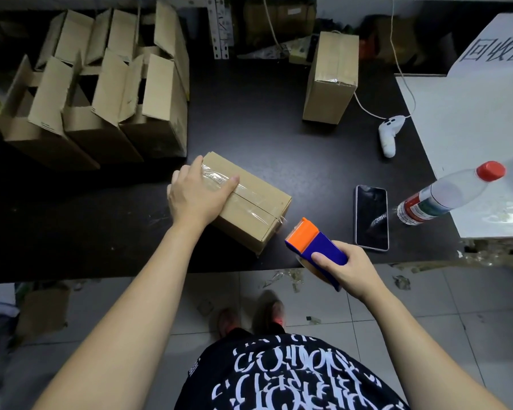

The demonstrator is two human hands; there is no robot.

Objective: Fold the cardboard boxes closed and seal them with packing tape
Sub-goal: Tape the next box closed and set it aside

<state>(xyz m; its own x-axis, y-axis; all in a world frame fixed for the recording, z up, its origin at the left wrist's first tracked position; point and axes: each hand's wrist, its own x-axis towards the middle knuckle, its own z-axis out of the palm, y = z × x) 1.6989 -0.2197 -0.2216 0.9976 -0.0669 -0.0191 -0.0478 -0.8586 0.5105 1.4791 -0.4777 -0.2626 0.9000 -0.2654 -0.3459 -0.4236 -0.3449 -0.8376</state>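
A closed cardboard box (253, 208) lies on the black table (264, 137) in front of me, with clear packing tape running along its top seam. My left hand (197, 193) presses flat on the box's left end, thumb on the tape. My right hand (342, 267) grips a blue and orange tape dispenser (316, 245) just off the box's near right corner, its orange blade end pointing at the box. A loose tape end sticks out at that corner.
Several open cardboard boxes (101, 93) stand at the back left. A sealed box (332, 78) stands at the back centre. A phone (371, 217), a white controller (390, 134) on a cable, and a water bottle (447, 196) lie to the right, by a white board (471, 113).
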